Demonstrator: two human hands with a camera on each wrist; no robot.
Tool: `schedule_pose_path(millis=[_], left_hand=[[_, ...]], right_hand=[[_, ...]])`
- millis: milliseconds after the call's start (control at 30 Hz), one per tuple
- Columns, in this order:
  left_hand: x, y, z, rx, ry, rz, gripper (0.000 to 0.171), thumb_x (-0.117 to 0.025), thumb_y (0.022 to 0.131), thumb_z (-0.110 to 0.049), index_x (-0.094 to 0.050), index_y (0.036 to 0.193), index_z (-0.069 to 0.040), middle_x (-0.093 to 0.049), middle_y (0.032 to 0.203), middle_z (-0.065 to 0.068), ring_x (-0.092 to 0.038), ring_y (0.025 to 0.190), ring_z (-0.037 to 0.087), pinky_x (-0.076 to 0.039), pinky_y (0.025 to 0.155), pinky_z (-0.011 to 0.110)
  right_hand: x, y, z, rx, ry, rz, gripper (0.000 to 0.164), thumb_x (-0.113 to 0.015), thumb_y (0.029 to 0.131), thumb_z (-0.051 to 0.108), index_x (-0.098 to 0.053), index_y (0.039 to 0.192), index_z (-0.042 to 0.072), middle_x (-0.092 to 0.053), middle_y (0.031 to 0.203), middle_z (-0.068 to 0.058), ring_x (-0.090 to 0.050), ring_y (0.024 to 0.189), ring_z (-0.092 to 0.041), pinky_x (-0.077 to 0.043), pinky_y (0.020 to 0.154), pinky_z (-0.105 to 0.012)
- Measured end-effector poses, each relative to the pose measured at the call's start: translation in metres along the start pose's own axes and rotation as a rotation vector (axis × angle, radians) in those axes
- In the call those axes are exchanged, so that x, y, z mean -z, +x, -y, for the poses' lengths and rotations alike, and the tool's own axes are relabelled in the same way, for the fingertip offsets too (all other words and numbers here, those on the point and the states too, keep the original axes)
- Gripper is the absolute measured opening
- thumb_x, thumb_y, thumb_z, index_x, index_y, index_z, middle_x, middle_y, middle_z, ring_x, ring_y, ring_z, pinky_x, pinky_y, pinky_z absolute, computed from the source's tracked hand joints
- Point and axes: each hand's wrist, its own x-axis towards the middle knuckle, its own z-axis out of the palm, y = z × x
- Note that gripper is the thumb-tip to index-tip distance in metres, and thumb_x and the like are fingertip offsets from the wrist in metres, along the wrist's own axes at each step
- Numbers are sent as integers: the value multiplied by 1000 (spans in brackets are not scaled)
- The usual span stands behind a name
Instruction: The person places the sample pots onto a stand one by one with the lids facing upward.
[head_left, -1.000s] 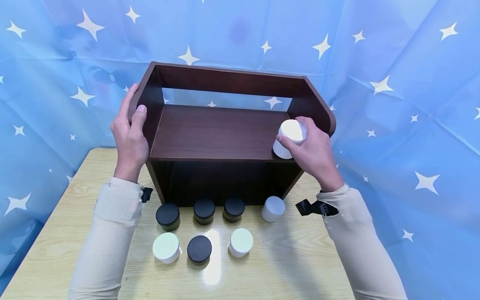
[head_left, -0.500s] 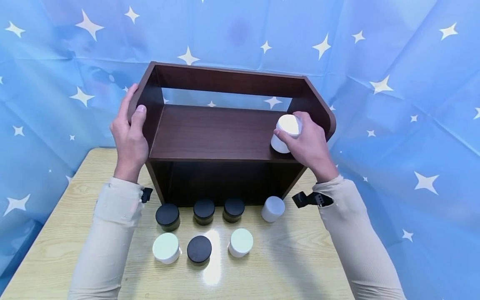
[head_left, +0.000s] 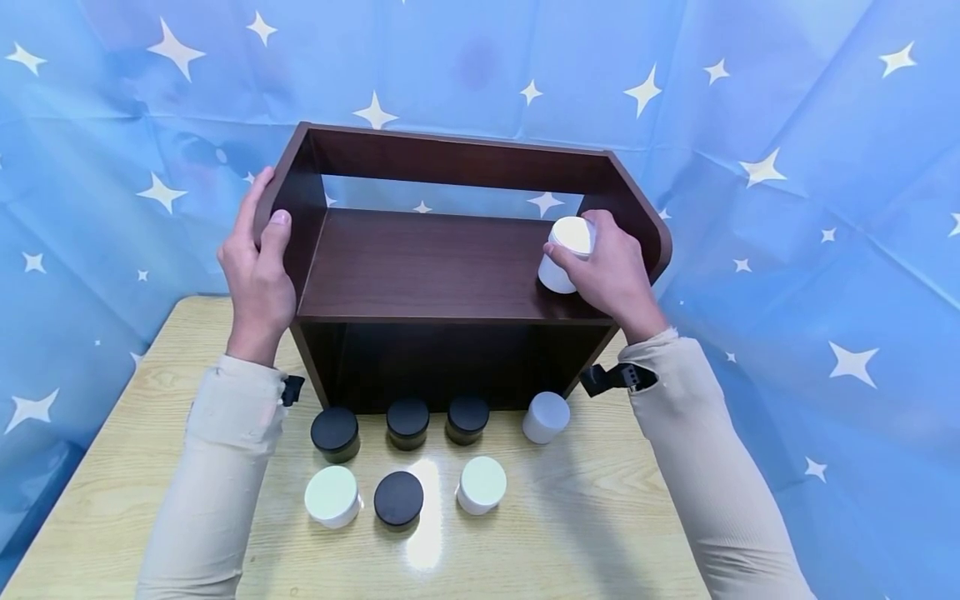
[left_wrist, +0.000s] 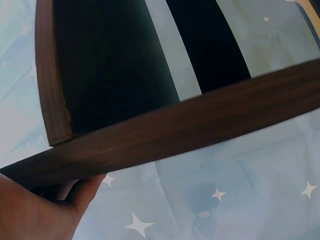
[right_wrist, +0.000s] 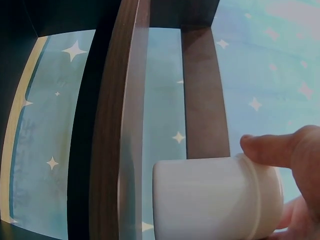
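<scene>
In the head view a dark brown two-tier wooden shelf (head_left: 427, 267) stands tilted toward the camera. My right hand (head_left: 618, 271) pinches a white lidded jar (head_left: 558, 271) between thumb and fingers, around its lid, at the right end of the upper board. Seen from the right wrist, the jar (right_wrist: 205, 197) has its base close over the board (right_wrist: 132, 125), with a narrow gap showing. My left hand (head_left: 257, 271) grips the shelf's left side panel, thumb at its front edge and fingers along the outside. The left wrist view shows that hand (left_wrist: 45, 210) at the panel's edge (left_wrist: 175, 130).
Before the shelf, black-lidded jars (head_left: 335, 433) and a frosted white jar (head_left: 546, 417) form a row. Nearer are a white jar (head_left: 332, 496), a black-lidded jar (head_left: 399, 498) and another white jar (head_left: 482, 483). They stand on a light wooden table (head_left: 600, 517); a blue starry cloth (head_left: 480, 67) hangs behind.
My right hand has carried the white jar a little left and farther back over the upper board. The left hand stays on the side panel.
</scene>
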Motion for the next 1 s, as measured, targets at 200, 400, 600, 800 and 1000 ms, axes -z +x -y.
schedule_pose_path(millis=[200, 400, 600, 800, 1000], left_hand=[[0, 1, 0, -6, -13, -8, 50, -46, 97, -36, -52, 147, -31, -52, 152, -1, -50, 136, 12, -39, 108, 22], [0, 1, 0, -11, -11, -11, 51, -46, 97, -37, -52, 147, -31, -51, 153, -2, -49, 137, 12, -39, 110, 24], [-1, 1, 0, -13, -11, -9, 51, -46, 96, -37, -52, 146, -32, -51, 153, -2, -50, 136, 12, -39, 109, 23], [-1, 3, -1, -13, -10, -4, 52, -45, 96, -38, -52, 147, -30, -51, 153, -2, -50, 137, 11, -39, 109, 24], [-1, 1, 1, -7, -11, 2, 51, -45, 97, -37, -51, 147, -31, -53, 152, -2, -50, 135, 13, -40, 107, 22]], right_hand=[[-1, 8, 4, -21, -11, 1, 68, -65, 92, 42, -42, 141, 2, -59, 134, -22, -56, 116, -36, -51, 92, -51], [-2, 16, 7, -51, -8, 18, 69, -65, 93, 43, -39, 144, 3, -56, 137, -20, -54, 118, -34, -52, 94, -50], [-2, 23, 8, -77, -7, 31, 71, -64, 93, 44, -37, 146, 4, -55, 139, -19, -53, 119, -33, -52, 94, -48], [-4, 28, 10, -99, 12, 38, 73, -63, 94, 43, -34, 148, 4, -53, 141, -20, -52, 121, -33, -51, 97, -49], [-5, 35, 13, -133, 8, 38, 72, -62, 95, 44, -33, 149, 5, -52, 142, -19, -52, 122, -32, -51, 99, -48]])
